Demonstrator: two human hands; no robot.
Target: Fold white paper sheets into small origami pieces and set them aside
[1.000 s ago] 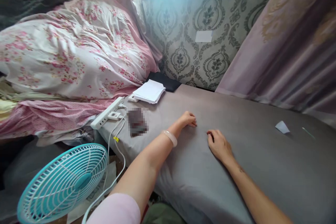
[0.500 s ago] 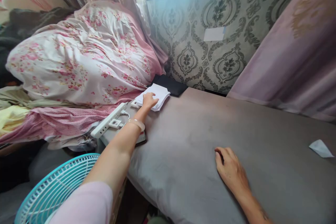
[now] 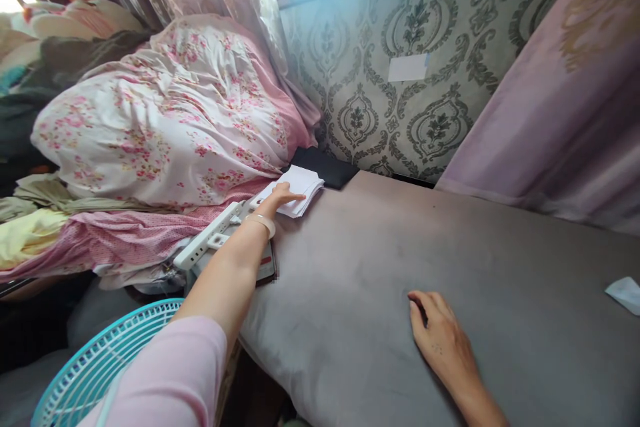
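Observation:
My left hand, with a pale bangle at its wrist, lies over a stack of white paper sheets. Its thumb is spread to the right across the top sheet; the other fingers are partly hidden. My right hand rests on the grey sheet-covered surface, loosely curved, a gap between thumb and forefinger, nothing visible in it. Under the left forearm sits a dark-edged phone or tablet, partly covered.
A white power strip runs along the left edge, above a turquoise fan. Behind the paper is a flat black item. A small pale paper piece lies far right. Floral bedding is piled at left.
My left hand has reached forward and left from the grey surface onto the paper stack. My right hand stays on the surface; the view has turned slightly left.

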